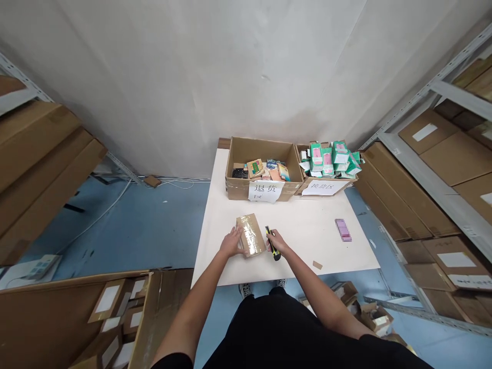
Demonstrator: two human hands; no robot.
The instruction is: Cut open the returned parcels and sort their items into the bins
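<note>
A small brown parcel point(251, 235) wrapped in shiny clear tape lies on the white table point(307, 225) just in front of me. My left hand point(231, 242) rests against the parcel's left side with its fingers stretched out flat. My right hand point(277, 243) is closed around a black and yellow utility knife point(271, 243), just to the right of the parcel and not touching it.
Two open cardboard boxes stand at the table's far edge: one point(258, 169) with mixed small items, one point(326, 169) piled with green and pink packages, each bearing a paper label. A pink item point(343, 229) lies at the right. Shelves of cartons flank both sides.
</note>
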